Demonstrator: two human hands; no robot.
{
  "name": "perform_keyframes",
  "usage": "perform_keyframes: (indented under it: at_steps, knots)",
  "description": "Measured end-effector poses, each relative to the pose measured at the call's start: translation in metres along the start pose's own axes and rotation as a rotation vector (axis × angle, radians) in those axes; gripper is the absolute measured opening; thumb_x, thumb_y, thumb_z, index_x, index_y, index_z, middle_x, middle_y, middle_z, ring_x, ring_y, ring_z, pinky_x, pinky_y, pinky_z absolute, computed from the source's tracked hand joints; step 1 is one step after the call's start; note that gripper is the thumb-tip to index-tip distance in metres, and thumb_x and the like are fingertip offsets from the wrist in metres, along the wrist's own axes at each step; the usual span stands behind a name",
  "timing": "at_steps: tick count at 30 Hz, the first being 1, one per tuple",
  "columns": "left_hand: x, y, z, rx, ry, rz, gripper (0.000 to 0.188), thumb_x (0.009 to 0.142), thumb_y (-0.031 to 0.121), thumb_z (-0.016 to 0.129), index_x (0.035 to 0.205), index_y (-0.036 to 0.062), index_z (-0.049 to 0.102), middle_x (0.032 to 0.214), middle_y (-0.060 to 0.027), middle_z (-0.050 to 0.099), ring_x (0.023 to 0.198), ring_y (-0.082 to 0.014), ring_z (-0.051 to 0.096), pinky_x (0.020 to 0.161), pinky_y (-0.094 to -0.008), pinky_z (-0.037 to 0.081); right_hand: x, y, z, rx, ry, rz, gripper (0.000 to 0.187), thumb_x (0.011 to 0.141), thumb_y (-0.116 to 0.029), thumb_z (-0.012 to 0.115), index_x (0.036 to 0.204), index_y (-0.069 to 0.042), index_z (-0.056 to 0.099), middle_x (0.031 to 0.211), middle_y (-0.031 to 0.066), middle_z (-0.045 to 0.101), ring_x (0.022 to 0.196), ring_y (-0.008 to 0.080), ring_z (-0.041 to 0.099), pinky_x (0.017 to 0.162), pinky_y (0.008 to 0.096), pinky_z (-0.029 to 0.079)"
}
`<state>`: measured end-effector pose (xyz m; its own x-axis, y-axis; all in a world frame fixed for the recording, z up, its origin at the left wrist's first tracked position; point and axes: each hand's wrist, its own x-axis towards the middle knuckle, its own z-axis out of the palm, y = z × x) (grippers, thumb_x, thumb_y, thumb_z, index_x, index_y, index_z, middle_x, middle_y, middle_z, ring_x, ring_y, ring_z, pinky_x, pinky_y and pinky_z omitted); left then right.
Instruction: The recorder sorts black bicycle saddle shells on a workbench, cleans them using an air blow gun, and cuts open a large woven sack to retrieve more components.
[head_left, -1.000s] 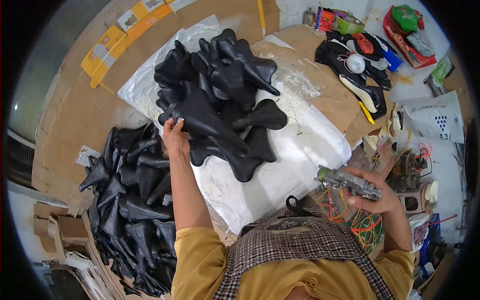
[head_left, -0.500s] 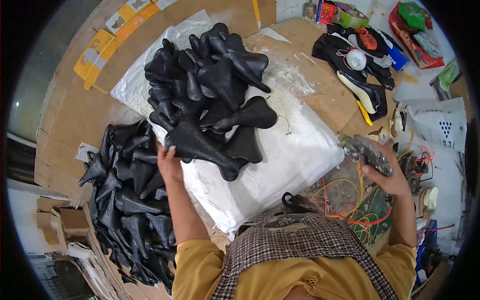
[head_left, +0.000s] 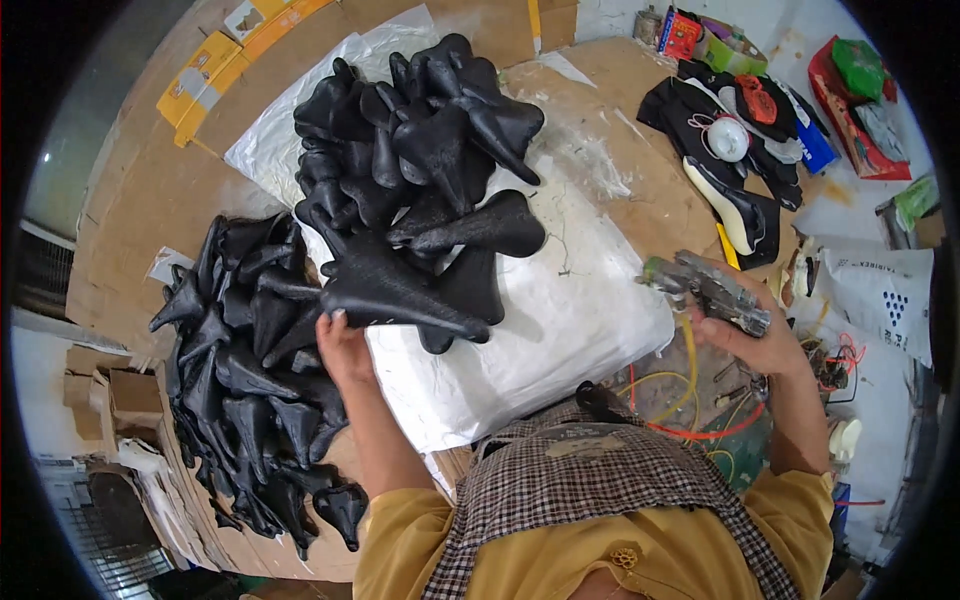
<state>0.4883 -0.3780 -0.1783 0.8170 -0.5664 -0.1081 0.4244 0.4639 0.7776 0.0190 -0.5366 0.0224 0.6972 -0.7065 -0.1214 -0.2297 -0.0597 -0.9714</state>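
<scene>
My left hand (head_left: 343, 345) is closed on the edge of a black bicycle saddle (head_left: 400, 290), thumb at its rim, its narrow nose pointing right. That saddle lies at the near side of a pile of black saddles (head_left: 430, 150) on a white wrapped bundle (head_left: 590, 290). Off to the right, my right hand (head_left: 750, 345) grips a worn grey metal air tool (head_left: 715, 290) with a greenish end pointing left. A yellow hose (head_left: 692, 360) hangs below it. The tool is apart from the saddle, over the bundle's right edge. Its exact kind is unclear.
A second heap of black saddles (head_left: 250, 370) lies on cardboard (head_left: 130, 240) at left. Coiled red and yellow hoses (head_left: 715, 430) lie near my right arm. Beyond are a cream-and-black saddle (head_left: 720, 205), a white roll of cord (head_left: 727, 140) and a red bag (head_left: 850, 120).
My right hand has brought the air tool slightly left, toward the saddles. The held saddle has turned a little, its nose now higher. The whole view has shifted somewhat.
</scene>
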Motion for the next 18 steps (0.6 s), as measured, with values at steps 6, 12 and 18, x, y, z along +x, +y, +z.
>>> perform_keyframes:
  at_steps: [6, 12, 18]
  knots:
    - [0.004, -0.107, 0.095, 0.006, -0.07, -0.198, 0.017, 0.08, -0.003, 0.056, 0.09, 0.0109, 0.053, 0.089, -0.0013, 0.059, 0.08, -0.0133, 0.056, 0.07, -0.0279, 0.044, -0.032, -0.006, -0.028, 0.064, 0.005, -0.063, 0.065, 0.072, -0.017, 0.068, 0.124, 0.009, 0.038, 0.081, 0.0067, 0.057, 0.071, 0.0117, 0.055, 0.064, 0.0254, 0.044]
    - [0.004, -0.17, 0.112, -0.011, -0.038, -0.282, 0.016, 0.081, -0.002, 0.054, 0.094, 0.0078, 0.053, 0.092, -0.0029, 0.059, 0.086, -0.0161, 0.056, 0.078, -0.0308, 0.044, -0.045, -0.004, -0.049, 0.095, -0.005, 0.028, 0.062, 0.074, -0.011, 0.068, 0.125, 0.007, 0.038, 0.084, 0.007, 0.059, 0.076, 0.0119, 0.055, 0.068, 0.026, 0.044]
    - [0.007, -0.193, 0.148, -0.032, 0.203, -0.311, 0.016, 0.08, 0.0, 0.056, 0.094, 0.0065, 0.05, 0.089, -0.0024, 0.057, 0.073, -0.0119, 0.049, 0.065, -0.0256, 0.036, -0.069, 0.021, -0.081, -0.089, 0.031, 0.19, 0.057, 0.073, -0.007, 0.069, 0.123, 0.003, 0.044, 0.086, 0.003, 0.06, 0.082, 0.0088, 0.054, 0.075, 0.0238, 0.043]
